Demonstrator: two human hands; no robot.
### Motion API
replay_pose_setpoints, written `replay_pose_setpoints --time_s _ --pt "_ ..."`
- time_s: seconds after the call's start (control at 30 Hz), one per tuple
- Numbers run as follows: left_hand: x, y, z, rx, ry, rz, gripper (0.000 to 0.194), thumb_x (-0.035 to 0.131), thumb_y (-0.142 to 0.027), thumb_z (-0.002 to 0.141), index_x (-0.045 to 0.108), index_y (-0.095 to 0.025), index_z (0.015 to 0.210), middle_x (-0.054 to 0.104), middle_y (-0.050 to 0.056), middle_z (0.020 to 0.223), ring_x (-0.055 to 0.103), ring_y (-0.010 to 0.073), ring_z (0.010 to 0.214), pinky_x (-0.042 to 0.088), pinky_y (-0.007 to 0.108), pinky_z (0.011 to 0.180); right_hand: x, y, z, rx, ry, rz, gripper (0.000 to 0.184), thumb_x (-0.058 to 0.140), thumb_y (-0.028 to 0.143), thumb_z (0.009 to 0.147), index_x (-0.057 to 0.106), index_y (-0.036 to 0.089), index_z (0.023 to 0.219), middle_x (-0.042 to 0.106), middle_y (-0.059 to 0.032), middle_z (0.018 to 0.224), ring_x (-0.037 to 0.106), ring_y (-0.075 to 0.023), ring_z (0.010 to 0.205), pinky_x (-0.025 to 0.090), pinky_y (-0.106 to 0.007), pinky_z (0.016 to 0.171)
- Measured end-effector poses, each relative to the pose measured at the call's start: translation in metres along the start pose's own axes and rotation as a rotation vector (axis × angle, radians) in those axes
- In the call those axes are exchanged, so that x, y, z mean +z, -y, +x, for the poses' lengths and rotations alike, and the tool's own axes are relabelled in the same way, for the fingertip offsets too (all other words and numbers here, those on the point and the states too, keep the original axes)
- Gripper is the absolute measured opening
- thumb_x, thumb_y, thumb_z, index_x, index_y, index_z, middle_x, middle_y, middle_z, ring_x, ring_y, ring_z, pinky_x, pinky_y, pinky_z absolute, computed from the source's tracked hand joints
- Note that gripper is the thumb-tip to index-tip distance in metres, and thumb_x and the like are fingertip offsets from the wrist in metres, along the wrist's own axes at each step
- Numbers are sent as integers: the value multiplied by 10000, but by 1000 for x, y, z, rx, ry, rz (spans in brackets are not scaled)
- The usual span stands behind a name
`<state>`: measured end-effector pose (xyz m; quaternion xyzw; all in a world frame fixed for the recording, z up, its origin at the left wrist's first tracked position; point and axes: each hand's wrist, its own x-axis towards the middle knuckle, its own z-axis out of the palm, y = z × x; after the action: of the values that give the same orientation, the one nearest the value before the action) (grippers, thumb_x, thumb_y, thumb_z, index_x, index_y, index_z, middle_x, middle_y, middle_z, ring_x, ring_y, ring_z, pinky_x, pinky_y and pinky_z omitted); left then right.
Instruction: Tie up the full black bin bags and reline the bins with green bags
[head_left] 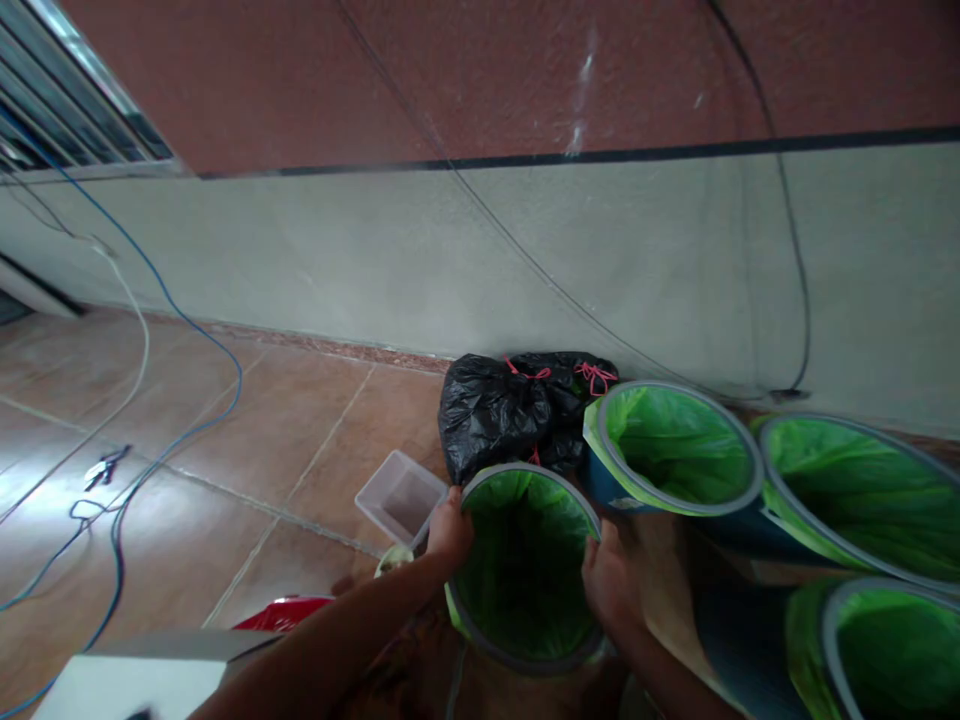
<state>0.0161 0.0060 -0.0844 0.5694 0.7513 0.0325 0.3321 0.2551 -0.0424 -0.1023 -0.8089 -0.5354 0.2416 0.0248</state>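
Between my hands stands a round trash bin (525,668) with a grey rim, lined with a green bag (517,610) folded over its edge. My left hand (448,535) grips the rim at its left side, fingers closed over it. On the opposite side my right hand (613,572) is closed on the same rim. The bin's inside is dark, and its bottom cannot be made out. Just behind it, several black garbage bags (487,415) tied with pink strings lean against the wall.
Three more green-lined bins stand right: one near the wall (679,506), one beyond it (862,569), one in front (832,640). A clear plastic container (401,490) lies left of my hand. Cables (157,460) cross the tiled floor. A white box (142,680) sits lower left.
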Motion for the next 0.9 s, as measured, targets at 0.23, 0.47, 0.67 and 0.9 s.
replay_pose_setpoints --time_s 0.23,0.47,0.67,0.9 --pt "1 -1 1 -35 -18 53 286 426 -196 875 490 -136 1147 694 149 956 666 259 923 473 311 781 1 2 0 -16 -36 -9 396 231 252 977 372 75 1302 639 -185 1136 662 -240 950 441 -310 769" --pt "0 -3 -1 -41 -33 84 300 441 -152 845 488 -120 1139 694 148 976 664 250 943 474 310 802 0 4 -1 14 -61 -32 375 267 260 975 398 93 1284 683 -162 1008 681 -245 860 447 -319 709" --pt "-3 -5 0 -52 -28 101 276 442 -132 841 501 -119 1111 692 144 986 663 233 951 471 294 803 0 4 0 34 -36 -36 363 264 281 979 406 128 1276 686 -134 974 689 -235 803 447 -322 696" --pt "-4 -7 -2 -64 -26 113 301 449 -135 836 495 -121 1132 691 143 1002 659 238 977 471 299 823 -1 4 -2 33 -42 -25 359 272 295 979 403 139 1274 694 -131 982 691 -234 814 440 -320 692"
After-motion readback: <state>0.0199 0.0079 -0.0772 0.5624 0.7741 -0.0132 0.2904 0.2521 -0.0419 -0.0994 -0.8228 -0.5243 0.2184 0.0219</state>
